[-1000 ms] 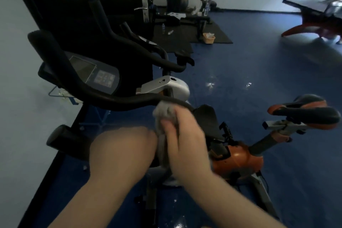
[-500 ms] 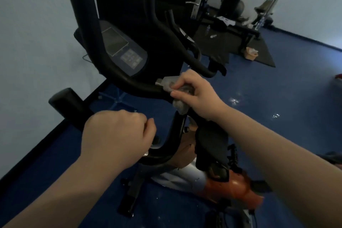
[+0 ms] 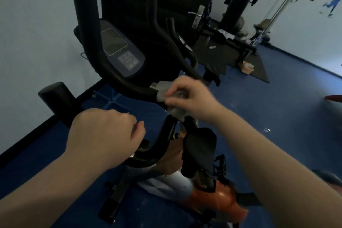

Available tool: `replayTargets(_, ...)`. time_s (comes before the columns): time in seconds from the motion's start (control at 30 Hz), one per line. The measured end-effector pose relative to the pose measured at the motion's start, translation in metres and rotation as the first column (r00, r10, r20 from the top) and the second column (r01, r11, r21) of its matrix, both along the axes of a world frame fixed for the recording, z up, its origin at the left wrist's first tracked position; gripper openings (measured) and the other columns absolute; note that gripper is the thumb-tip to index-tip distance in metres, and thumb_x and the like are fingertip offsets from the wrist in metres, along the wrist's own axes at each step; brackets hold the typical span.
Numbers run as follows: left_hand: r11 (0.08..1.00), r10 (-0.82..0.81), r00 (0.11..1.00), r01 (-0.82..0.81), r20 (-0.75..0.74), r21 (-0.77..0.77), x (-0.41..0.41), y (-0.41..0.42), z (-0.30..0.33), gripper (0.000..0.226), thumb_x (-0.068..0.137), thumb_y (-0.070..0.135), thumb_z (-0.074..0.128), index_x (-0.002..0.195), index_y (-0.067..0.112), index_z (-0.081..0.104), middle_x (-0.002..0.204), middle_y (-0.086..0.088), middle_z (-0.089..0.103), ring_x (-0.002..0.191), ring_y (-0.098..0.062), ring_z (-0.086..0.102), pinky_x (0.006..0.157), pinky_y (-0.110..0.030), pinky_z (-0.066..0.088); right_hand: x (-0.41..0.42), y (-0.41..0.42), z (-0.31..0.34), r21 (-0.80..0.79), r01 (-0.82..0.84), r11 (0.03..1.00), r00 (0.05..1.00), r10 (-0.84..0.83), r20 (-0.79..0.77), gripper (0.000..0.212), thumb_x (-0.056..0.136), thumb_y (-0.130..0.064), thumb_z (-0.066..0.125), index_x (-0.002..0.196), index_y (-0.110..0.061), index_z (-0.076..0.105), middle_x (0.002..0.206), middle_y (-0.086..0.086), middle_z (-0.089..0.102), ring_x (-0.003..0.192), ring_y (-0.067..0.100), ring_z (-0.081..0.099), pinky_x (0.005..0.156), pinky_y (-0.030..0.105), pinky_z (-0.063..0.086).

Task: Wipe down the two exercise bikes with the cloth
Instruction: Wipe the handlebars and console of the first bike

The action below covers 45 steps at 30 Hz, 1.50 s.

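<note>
Your right hand [image 3: 192,96] clutched the crumpled grey cloth [image 3: 162,91] on the black curved handlebar [image 3: 129,87]; your left hand [image 3: 103,135] gripped the near bar, fingertips hidden.

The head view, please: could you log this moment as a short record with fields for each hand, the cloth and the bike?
right hand: right hand grips the grey cloth and presses it on the black handlebar
left hand: left hand curled round the near handlebar grip
cloth: bunched, wrapped over the bar near its centre
bike: orange and silver exercise bike, console facing the person
second bike: its handlebars show behind the first
floor: blue floor
</note>
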State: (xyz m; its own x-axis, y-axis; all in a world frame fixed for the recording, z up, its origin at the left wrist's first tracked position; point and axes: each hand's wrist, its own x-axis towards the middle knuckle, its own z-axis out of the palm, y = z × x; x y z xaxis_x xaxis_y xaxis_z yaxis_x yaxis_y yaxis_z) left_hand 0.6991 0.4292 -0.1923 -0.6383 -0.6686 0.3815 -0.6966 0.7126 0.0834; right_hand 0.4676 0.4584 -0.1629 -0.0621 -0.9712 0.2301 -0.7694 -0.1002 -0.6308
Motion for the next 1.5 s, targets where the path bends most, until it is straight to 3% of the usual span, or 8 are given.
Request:
replayTargets(0.27,1.0,-0.01,0.999,0.009,-0.033,-0.015,0.002,0.001,-0.002,0.048,0.081,0.035,0.042,0.037,0.017,0.037,0.031,0.001,0.029,0.027,-0.017,0.027,0.042,-0.018,0.026,-0.047,0.06,-0.01,0.383,0.034,0.923,0.984,-0.098,0.15,0.016,0.073,-0.021,0.076,0.081,-0.01,0.067,0.095,0.009,0.067,0.092,0.017,0.065,0.085,0.031,0.052)
replayTargets(0.43,0.999,-0.014,1.0,0.014,-0.011,-0.041,0.003,0.0,-0.001,0.048,0.081,0.034,0.043,0.037,0.016,0.039,0.033,0.003,0.023,0.027,-0.017,0.025,0.043,-0.016,0.019,-0.008,0.002,0.007,0.132,0.033,0.991,0.989,-0.051,0.14,0.01,0.081,-0.012,0.073,0.084,-0.016,0.064,0.083,-0.013,0.061,0.078,-0.007,0.059,0.073,0.008,0.045)
replayTargets(0.7,0.999,-0.041,0.999,0.04,-0.022,-0.032,0.004,-0.001,-0.005,0.049,0.083,0.036,0.04,0.038,0.018,0.037,0.03,0.002,0.032,0.026,-0.019,0.028,0.04,-0.019,0.025,-0.047,0.059,-0.019,0.372,0.048,0.927,0.978,-0.12,0.173,0.018,0.08,-0.017,0.071,0.085,-0.006,0.058,0.102,0.024,0.059,0.094,0.031,0.061,0.084,0.038,0.052)
replayTargets(0.9,0.999,-0.033,0.999,0.031,-0.035,-0.041,0.003,0.0,-0.002,0.046,0.082,0.037,0.038,0.04,0.02,0.03,0.029,0.002,0.032,0.025,-0.02,0.029,0.04,-0.018,0.021,-0.012,0.0,-0.001,0.213,0.007,0.977,0.964,-0.063,0.257,0.013,0.083,-0.017,0.072,0.081,-0.02,0.059,0.075,-0.019,0.06,0.075,-0.001,0.059,0.071,0.015,0.046)
replayTargets(1.2,0.997,-0.059,0.994,0.055,-0.091,-0.05,0.005,-0.002,-0.006,0.047,0.082,0.037,0.037,0.039,0.018,0.034,0.03,0.002,0.035,0.027,-0.019,0.028,0.039,-0.021,0.026,-0.041,0.064,-0.009,0.444,0.089,0.892,0.968,-0.183,0.172,0.011,0.084,-0.011,0.07,0.085,-0.006,0.06,0.087,0.005,0.062,0.084,0.012,0.06,0.078,0.028,0.05)
replayTargets(1.3,0.995,-0.076,0.992,0.069,-0.102,-0.067,0.007,-0.002,-0.006,0.047,0.082,0.037,0.037,0.04,0.018,0.036,0.03,0.001,0.035,0.027,-0.018,0.027,0.039,-0.021,0.028,-0.013,0.041,0.008,0.208,0.249,0.946,0.927,-0.295,0.234,0.008,0.083,-0.017,0.072,0.086,-0.017,0.064,0.082,-0.011,0.065,0.076,-0.003,0.063,0.07,0.015,0.048)
replayTargets(1.4,0.986,-0.119,0.988,0.106,-0.101,-0.126,0.008,-0.004,-0.007,0.047,0.084,0.033,0.04,0.04,0.017,0.041,0.031,0.0,0.035,0.031,-0.016,0.022,0.042,-0.02,0.023,0.049,0.018,0.002,0.09,0.277,0.957,0.959,-0.269,-0.091,0.012,0.082,-0.027,0.072,0.092,-0.03,0.067,0.091,-0.017,0.059,0.086,-0.002,0.058,0.073,0.017,0.048)
replayTargets(1.5,0.973,-0.181,0.977,0.161,-0.112,-0.165,0.011,-0.006,-0.007,0.046,0.086,0.028,0.045,0.041,0.016,0.043,0.032,0.001,0.037,0.033,-0.017,0.02,0.046,-0.024,0.022,0.098,0.021,-0.028,0.045,0.414,0.909,0.836,-0.36,-0.415,0.019,0.092,-0.026,0.059,0.109,-0.028,0.065,0.113,-0.005,0.05,0.104,0.014,0.048,0.074,0.03,0.04)
